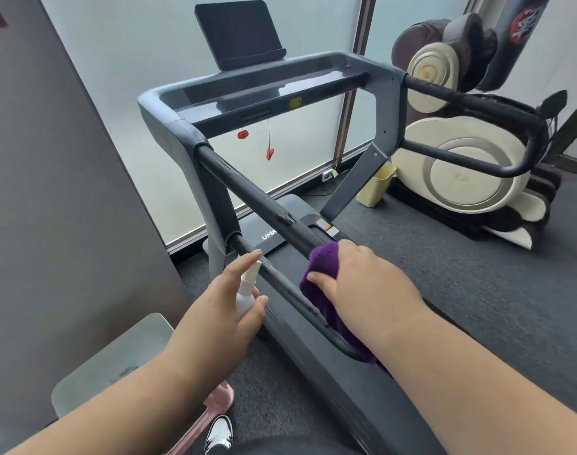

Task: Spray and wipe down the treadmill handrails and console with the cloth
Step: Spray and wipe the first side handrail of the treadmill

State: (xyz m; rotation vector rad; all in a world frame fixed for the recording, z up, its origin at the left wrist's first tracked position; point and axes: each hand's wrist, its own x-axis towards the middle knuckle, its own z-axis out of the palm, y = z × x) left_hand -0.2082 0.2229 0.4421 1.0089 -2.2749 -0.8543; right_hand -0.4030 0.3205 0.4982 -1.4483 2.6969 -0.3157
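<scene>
Grey carpet underfoot, your right hand clamps the purple cloth round the near handrail while your left hand grips the spray bottle.

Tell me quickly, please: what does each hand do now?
Left hand: grips the spray bottle, index finger on its top.
Right hand: presses the purple cloth on the near handrail.

The right hand presses a purple cloth on the near handrail; the left hand grips a spray bottle.
</scene>
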